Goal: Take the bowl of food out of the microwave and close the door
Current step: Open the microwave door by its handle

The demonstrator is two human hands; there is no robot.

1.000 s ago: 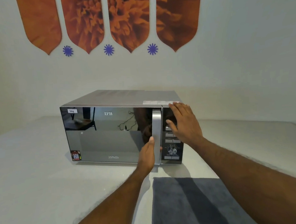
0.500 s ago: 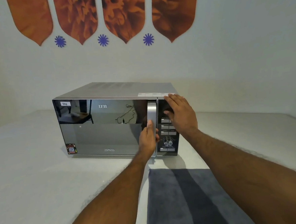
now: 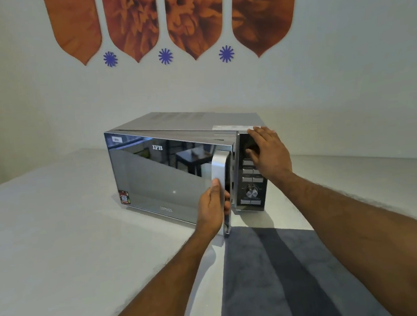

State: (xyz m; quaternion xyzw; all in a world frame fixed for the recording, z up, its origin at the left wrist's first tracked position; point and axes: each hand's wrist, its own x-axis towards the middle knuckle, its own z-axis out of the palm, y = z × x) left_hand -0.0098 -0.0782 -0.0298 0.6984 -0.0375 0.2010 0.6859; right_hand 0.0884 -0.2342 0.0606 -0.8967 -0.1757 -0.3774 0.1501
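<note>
A silver microwave (image 3: 182,121) stands on the white counter. Its mirrored door (image 3: 159,176) is swung a little way out at the right side, hinged at the left. My left hand (image 3: 212,205) is wrapped around the silver door handle (image 3: 219,168) near its lower end. My right hand (image 3: 268,151) lies flat against the top of the dark control panel (image 3: 251,191), fingers apart, bracing the microwave. The bowl of food is hidden behind the door; the gap shows only the door's inner edge.
A dark grey cloth mat (image 3: 280,276) lies on the white counter (image 3: 60,242) in front of the microwave, under my right forearm. Orange petal-shaped wall decorations (image 3: 192,18) with blue stars hang on the wall behind.
The door was shut a second ago; my left hand gripped the handle and has pulled it partly open toward me. My right hand stayed on the control panel.
</note>
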